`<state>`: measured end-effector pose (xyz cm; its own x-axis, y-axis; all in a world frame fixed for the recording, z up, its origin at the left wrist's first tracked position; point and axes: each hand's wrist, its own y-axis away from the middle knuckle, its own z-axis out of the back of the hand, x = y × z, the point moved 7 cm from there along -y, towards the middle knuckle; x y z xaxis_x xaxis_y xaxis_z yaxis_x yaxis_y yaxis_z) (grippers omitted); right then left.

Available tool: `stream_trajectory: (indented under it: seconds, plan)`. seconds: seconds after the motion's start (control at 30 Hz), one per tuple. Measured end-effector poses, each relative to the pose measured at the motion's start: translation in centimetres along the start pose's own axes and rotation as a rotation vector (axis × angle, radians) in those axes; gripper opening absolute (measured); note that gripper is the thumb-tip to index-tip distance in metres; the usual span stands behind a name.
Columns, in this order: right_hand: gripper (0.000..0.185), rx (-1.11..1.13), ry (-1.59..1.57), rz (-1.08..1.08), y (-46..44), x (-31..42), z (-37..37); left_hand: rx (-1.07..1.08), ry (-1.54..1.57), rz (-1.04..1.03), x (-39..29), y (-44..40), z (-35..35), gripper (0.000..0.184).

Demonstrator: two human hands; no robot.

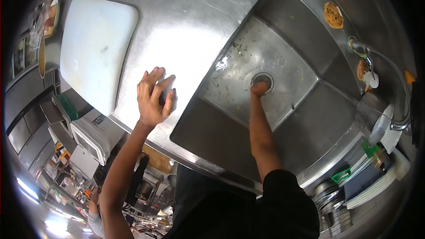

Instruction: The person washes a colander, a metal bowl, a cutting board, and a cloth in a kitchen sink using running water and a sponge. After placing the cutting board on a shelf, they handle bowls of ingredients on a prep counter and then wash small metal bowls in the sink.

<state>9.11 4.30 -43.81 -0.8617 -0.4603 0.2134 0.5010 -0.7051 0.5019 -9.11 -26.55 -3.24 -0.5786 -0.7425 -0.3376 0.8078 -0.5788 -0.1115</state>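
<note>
Your right hand reaches down to the drain in the floor of the steel sink, its fingers sunk in the opening, so you cannot tell whether they are closed or gripping anything. Your left hand, at 9 o'clock from the drain, has its fingers spread and holds nothing above or on the bright desk, contact unclear, with a white board at its 10 o'clock. Small scraps dot the sink floor at the drain's 11 o'clock; faucet at 2.
</note>
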Motion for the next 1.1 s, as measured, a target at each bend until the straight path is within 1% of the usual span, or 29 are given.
stream_trajectory:
  seconds: [0.03, 0.1, 0.13, 0.2, 0.23, 0.3, 0.33, 0.4, 0.43, 0.5, 0.53, 0.6, 0.63, 0.67, 0.7, 0.73, 0.8, 0.83, 0.9, 0.93, 1.0, 1.03, 1.07, 1.1]
  plan:
    - [0.034, -0.001, 0.000, 0.005, -0.7, -1.3, -1.4, 0.003, 0.000, -0.001, 0.0, -0.1, 0.0, 0.030]
    - [0.031, -0.184, 0.412, 0.344, -1.2, -2.6, -5.1, -0.003, 0.004, 0.000, 0.0, -0.1, 0.1, 0.030]
    - [0.031, -0.185, 0.415, 0.349, -0.3, -1.8, -3.1, 0.005, 0.014, 0.001, 0.0, -0.1, 0.2, 0.030]
    - [0.024, -0.341, 0.008, 0.509, 2.0, 0.4, 2.5, 0.010, 0.028, -0.001, 0.0, -0.2, 0.2, 0.029]
    - [0.024, -0.336, 0.008, 0.513, 2.0, 0.6, 2.8, 0.011, 0.025, 0.004, 0.1, -0.2, 0.3, 0.029]
    - [0.018, -0.174, 0.011, 0.529, 1.8, 0.8, 2.7, 0.019, 0.025, -0.004, 0.0, -0.3, 0.3, 0.029]
    - [0.018, -0.172, 0.014, 0.526, 1.8, 0.9, 3.0, 0.023, 0.028, -0.003, 0.0, -0.2, 0.2, 0.029]
    - [0.016, -0.186, -0.158, 0.386, 1.3, 0.5, 3.6, 0.019, 0.013, -0.002, 0.0, -0.1, 0.1, 0.029]
    - [0.016, -0.185, -0.158, 0.388, 0.9, 0.8, 3.8, 0.018, 0.012, -0.001, 0.1, -0.2, 0.0, 0.029]
    - [0.014, 0.040, -0.133, 0.322, 0.1, 0.2, 2.7, 0.010, 0.009, -0.005, 0.0, -0.1, 0.0, 0.029]
    - [0.014, 0.042, -0.133, 0.317, -0.6, -1.1, 1.6, 0.014, 0.012, -0.006, -0.1, 0.0, 0.0, 0.029]
    - [0.023, -0.112, -0.384, 0.365, -2.1, -2.8, 0.6, 0.009, 0.001, 0.002, -0.1, -0.1, 0.0, 0.028]
    - [0.023, -0.116, -0.386, 0.364, -2.7, -3.1, 0.5, 0.008, 0.001, -0.003, -0.2, -0.1, 0.0, 0.028]
    - [0.010, -0.135, -0.105, 0.569, -2.7, -2.0, 0.3, 0.002, 0.000, -0.004, -0.3, -0.2, 0.1, 0.028]
    - [0.005, -0.151, 0.185, 0.765, -2.5, -1.2, -0.4, -0.004, -0.001, -0.005, -0.3, -0.2, 0.1, 0.028]
    - [0.005, -0.157, 0.184, 0.762, -3.5, -2.0, -1.2, -0.014, -0.002, -0.006, -0.2, -0.1, 0.1, 0.029]
    - [0.005, -0.159, 0.086, 0.843, -4.2, -2.7, -2.7, -0.018, -0.003, -0.011, -0.3, 0.0, 0.1, 0.030]
    - [0.005, -0.166, 0.083, 0.840, -3.8, -1.7, -1.5, -0.020, -0.005, -0.008, -0.4, 0.0, 0.1, 0.030]
    - [0.007, 0.151, 0.165, 0.606, -3.9, -1.1, -0.4, -0.038, -0.010, -0.032, -0.6, -0.1, 0.3, 0.030]
    - [0.007, 0.139, 0.164, 0.600, -3.2, -0.4, 1.2, -0.050, -0.002, -0.033, -0.7, -0.2, 0.4, 0.029]
    - [0.009, 0.474, -1.028, 0.073, -1.0, -1.6, 2.9, -0.063, 0.009, -0.046, -1.6, -0.1, 0.4, 0.027]
    - [0.009, 0.461, -1.034, 0.070, 0.2, -1.4, 4.2, -0.108, 0.029, 0.023, -1.9, 0.1, 0.4, 0.025]
    - [0.011, 0.495, -1.051, 0.115, 1.1, -0.6, 5.6, -0.157, 0.051, 0.088, -2.4, 0.0, 0.1, 0.023]
    - [0.016, 0.523, -1.067, 0.161, 2.1, 0.3, 7.2, -0.189, 0.344, 0.172, -4.6, 0.3, -0.8, 0.021]
